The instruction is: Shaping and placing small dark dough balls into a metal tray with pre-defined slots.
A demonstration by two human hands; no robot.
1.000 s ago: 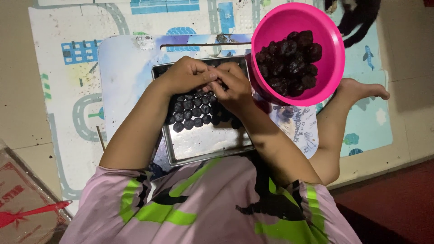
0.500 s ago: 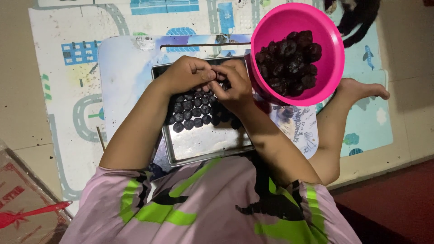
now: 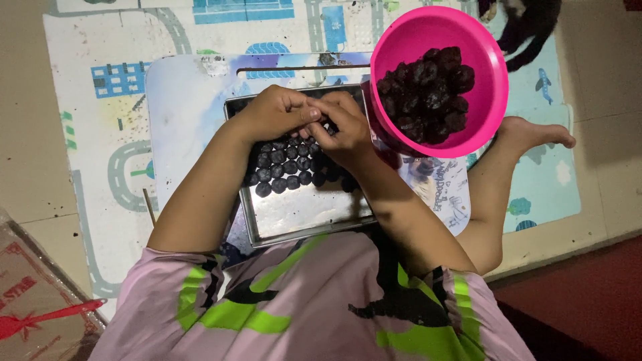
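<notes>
Dark balls (image 3: pixel 281 170) line the metal tray (image 3: pixel 301 214); left hand (image 3: pixel 277 113) and right hand (image 3: pixel 341 130) curl together, contents hidden.

Floor: pale tan tiles (image 3: pixel 27 154), overlaid by a play mat (image 3: pixel 100 113) printed with roads and buildings, extending left of and beyond the hands. Dark red floor (image 3: pixel 588 294) at near right; cardboard box (image 3: pixel 33 301) at near left. Lighting dim, even.

Pink bowl (image 3: pixel 488 73) with dark brown lumps (image 3: pixel 428 93). Silver tray (image 3: pixel 301 217) with black balls (image 3: pixel 281 170). Mat (image 3: pixel 87 154) white, printed with grey roads. Shirt (image 3: pixel 307 307) lilac, green-and-black pattern.
</notes>
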